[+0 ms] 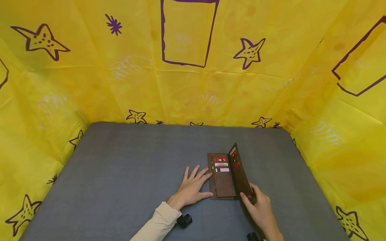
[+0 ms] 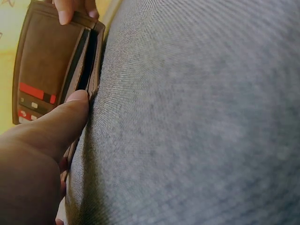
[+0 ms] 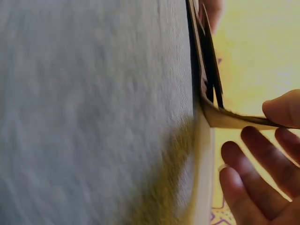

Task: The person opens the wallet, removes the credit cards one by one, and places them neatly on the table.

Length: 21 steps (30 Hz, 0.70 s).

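Note:
A brown long wallet (image 1: 224,187) lies partly unfolded on the grey table, with cards in its slots on both inner sides. Its right flap (image 1: 241,172) stands up at a slant. My right hand (image 1: 259,204) pinches the near end of that flap between thumb and fingers; the right wrist view shows the thumb (image 3: 283,108) above the flap's edge and fingers below. Spread out flat, my left hand (image 1: 190,189) touches the wallet's left edge with its fingertips and thumb. In the left wrist view the left thumb (image 2: 70,115) rests at the wallet's near edge.
The grey table (image 1: 135,160) stretches out on all sides of the wallet. Yellow cloth (image 1: 126,90) printed with starfish and fish hangs behind the table and at both sides. Black wrist straps with cameras (image 1: 184,221) sit on the wrists.

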Each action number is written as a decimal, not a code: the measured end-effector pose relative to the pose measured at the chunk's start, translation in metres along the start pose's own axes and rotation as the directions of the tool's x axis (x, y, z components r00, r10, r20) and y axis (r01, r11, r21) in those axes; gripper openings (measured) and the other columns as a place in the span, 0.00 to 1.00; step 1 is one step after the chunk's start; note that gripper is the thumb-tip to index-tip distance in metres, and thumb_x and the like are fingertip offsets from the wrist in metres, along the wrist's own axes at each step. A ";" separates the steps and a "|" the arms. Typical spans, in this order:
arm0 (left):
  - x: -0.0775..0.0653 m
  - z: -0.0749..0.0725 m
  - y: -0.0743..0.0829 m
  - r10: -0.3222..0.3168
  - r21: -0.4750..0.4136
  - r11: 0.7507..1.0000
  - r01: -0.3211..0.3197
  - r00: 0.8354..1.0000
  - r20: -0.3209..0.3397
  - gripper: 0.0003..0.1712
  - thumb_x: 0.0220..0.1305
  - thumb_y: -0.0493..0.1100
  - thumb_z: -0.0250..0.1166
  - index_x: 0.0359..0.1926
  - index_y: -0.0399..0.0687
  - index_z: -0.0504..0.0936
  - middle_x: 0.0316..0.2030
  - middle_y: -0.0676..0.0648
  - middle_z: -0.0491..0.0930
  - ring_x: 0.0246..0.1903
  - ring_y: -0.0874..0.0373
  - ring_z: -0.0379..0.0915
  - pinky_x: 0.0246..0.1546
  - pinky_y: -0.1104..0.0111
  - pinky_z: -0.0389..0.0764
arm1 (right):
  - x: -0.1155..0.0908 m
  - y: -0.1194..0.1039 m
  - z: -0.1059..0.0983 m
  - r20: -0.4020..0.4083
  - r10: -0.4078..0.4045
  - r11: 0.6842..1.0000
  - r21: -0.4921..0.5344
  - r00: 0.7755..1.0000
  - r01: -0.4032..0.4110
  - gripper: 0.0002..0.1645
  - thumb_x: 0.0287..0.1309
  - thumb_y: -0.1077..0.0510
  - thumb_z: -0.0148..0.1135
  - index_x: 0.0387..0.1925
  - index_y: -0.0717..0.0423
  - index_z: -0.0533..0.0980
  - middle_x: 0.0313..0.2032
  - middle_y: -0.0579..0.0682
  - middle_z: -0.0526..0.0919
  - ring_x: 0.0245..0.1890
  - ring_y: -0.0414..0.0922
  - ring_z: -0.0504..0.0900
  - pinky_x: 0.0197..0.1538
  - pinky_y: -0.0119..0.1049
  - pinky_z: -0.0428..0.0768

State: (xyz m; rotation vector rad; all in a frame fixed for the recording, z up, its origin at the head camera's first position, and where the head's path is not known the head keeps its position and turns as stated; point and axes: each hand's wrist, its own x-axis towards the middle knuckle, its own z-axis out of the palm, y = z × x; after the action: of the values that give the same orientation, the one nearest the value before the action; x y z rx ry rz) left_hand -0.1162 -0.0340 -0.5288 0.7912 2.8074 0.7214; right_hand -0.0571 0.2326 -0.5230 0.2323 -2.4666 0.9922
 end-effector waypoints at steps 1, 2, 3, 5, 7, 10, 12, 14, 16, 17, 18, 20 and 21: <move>0.000 0.000 0.000 -0.003 -0.001 1.000 0.003 1.000 0.003 0.42 0.62 0.67 0.62 0.73 0.58 0.65 0.76 0.52 0.57 0.78 0.44 0.42 0.73 0.39 0.35 | 0.001 0.001 -0.001 -0.026 -0.018 1.000 0.004 0.999 0.019 0.26 0.39 0.72 0.76 0.45 0.64 0.79 0.31 0.51 0.87 0.28 0.30 0.80 0.32 0.23 0.76; 0.000 0.000 0.000 -0.005 -0.003 1.000 0.005 1.000 0.006 0.42 0.62 0.67 0.62 0.73 0.58 0.65 0.76 0.52 0.57 0.78 0.44 0.42 0.73 0.39 0.34 | 0.001 0.002 -0.002 -0.046 -0.031 0.999 0.006 0.998 0.031 0.27 0.37 0.73 0.77 0.45 0.65 0.79 0.31 0.52 0.87 0.28 0.31 0.80 0.32 0.23 0.77; -0.001 0.001 -0.001 -0.007 -0.005 1.000 0.008 1.000 0.010 0.42 0.62 0.67 0.62 0.73 0.58 0.64 0.76 0.52 0.57 0.78 0.44 0.41 0.73 0.39 0.34 | 0.001 0.002 -0.002 -0.061 -0.038 0.999 0.007 0.997 0.038 0.28 0.36 0.73 0.77 0.45 0.65 0.79 0.30 0.53 0.87 0.28 0.31 0.80 0.32 0.23 0.77; -0.001 0.001 -0.001 -0.009 -0.006 1.000 0.010 1.000 0.014 0.42 0.62 0.67 0.62 0.73 0.59 0.64 0.76 0.52 0.56 0.78 0.45 0.41 0.73 0.40 0.33 | 0.001 0.002 -0.004 -0.082 -0.024 1.000 0.009 0.996 0.025 0.30 0.34 0.74 0.78 0.45 0.66 0.78 0.31 0.54 0.87 0.28 0.31 0.81 0.32 0.22 0.78; -0.001 0.001 -0.001 -0.009 -0.007 1.000 0.009 1.000 0.016 0.42 0.62 0.67 0.62 0.73 0.59 0.64 0.76 0.52 0.56 0.78 0.44 0.41 0.73 0.40 0.33 | 0.001 0.002 -0.006 -0.090 0.008 1.000 0.007 0.996 -0.007 0.32 0.35 0.74 0.78 0.48 0.66 0.77 0.32 0.55 0.87 0.29 0.30 0.81 0.33 0.21 0.77; -0.001 0.001 -0.001 -0.010 -0.006 1.000 0.010 1.000 0.018 0.42 0.62 0.67 0.62 0.73 0.59 0.64 0.76 0.52 0.56 0.78 0.45 0.41 0.73 0.40 0.33 | 0.001 0.001 -0.010 -0.097 0.066 0.998 0.003 0.993 -0.066 0.37 0.35 0.74 0.78 0.53 0.66 0.74 0.35 0.59 0.88 0.32 0.30 0.81 0.35 0.18 0.76; 0.000 0.001 -0.001 -0.010 -0.005 1.000 0.010 1.000 0.017 0.43 0.62 0.67 0.62 0.73 0.59 0.64 0.76 0.52 0.56 0.78 0.45 0.41 0.73 0.40 0.33 | 0.001 0.001 -0.012 -0.098 0.093 0.996 -0.007 0.991 -0.094 0.39 0.36 0.74 0.78 0.55 0.65 0.73 0.37 0.60 0.87 0.34 0.32 0.82 0.38 0.16 0.75; 0.000 0.001 -0.001 -0.012 -0.005 1.000 0.012 1.000 0.017 0.43 0.62 0.67 0.62 0.74 0.59 0.64 0.76 0.53 0.56 0.78 0.45 0.41 0.73 0.40 0.33 | 0.002 0.001 -0.014 -0.100 0.107 0.994 -0.022 0.989 -0.110 0.40 0.36 0.73 0.79 0.55 0.65 0.73 0.37 0.60 0.87 0.34 0.34 0.82 0.39 0.15 0.74; 0.000 0.001 -0.001 -0.013 -0.005 1.000 0.013 1.000 0.016 0.43 0.62 0.67 0.62 0.74 0.59 0.64 0.76 0.53 0.56 0.78 0.45 0.41 0.73 0.40 0.33 | 0.002 0.002 -0.015 -0.100 0.116 0.992 -0.039 0.988 -0.120 0.39 0.36 0.72 0.79 0.55 0.64 0.74 0.36 0.59 0.87 0.33 0.34 0.81 0.38 0.15 0.74; 0.000 0.001 -0.001 -0.014 -0.005 1.000 0.014 1.000 0.016 0.43 0.62 0.67 0.62 0.74 0.59 0.64 0.76 0.53 0.56 0.78 0.45 0.41 0.73 0.40 0.33 | 0.001 0.003 -0.016 -0.098 0.122 0.991 -0.048 0.988 -0.128 0.38 0.36 0.72 0.79 0.54 0.63 0.75 0.36 0.58 0.87 0.33 0.33 0.81 0.37 0.16 0.74; 0.000 0.002 -0.001 -0.014 -0.005 1.000 0.014 1.000 0.016 0.43 0.62 0.67 0.62 0.74 0.59 0.64 0.76 0.53 0.56 0.78 0.45 0.41 0.73 0.40 0.33 | 0.001 0.004 -0.016 -0.099 0.128 0.989 -0.062 0.987 -0.134 0.38 0.36 0.71 0.80 0.54 0.63 0.75 0.35 0.58 0.87 0.32 0.32 0.80 0.36 0.17 0.74; 0.000 0.002 -0.001 -0.014 -0.005 1.000 0.014 1.000 0.015 0.43 0.62 0.67 0.62 0.73 0.59 0.64 0.76 0.53 0.56 0.78 0.45 0.41 0.73 0.40 0.33 | 0.001 0.006 -0.017 -0.101 0.137 0.985 -0.087 0.985 -0.146 0.37 0.35 0.70 0.80 0.52 0.62 0.76 0.34 0.57 0.87 0.30 0.33 0.79 0.34 0.18 0.74; 0.000 0.002 -0.001 -0.014 -0.004 1.000 0.014 1.000 0.015 0.43 0.62 0.67 0.62 0.73 0.59 0.64 0.76 0.53 0.56 0.78 0.45 0.41 0.73 0.40 0.33 | 0.001 0.007 -0.018 -0.100 0.139 0.984 -0.099 0.985 -0.149 0.36 0.35 0.70 0.80 0.52 0.62 0.77 0.34 0.57 0.86 0.29 0.34 0.79 0.34 0.18 0.73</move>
State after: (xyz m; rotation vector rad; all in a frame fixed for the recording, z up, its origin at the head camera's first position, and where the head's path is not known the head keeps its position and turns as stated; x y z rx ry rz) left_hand -0.1159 -0.0344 -0.5311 0.7725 2.7942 0.7157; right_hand -0.0537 0.2496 -0.5157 -0.0270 -2.4692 0.9042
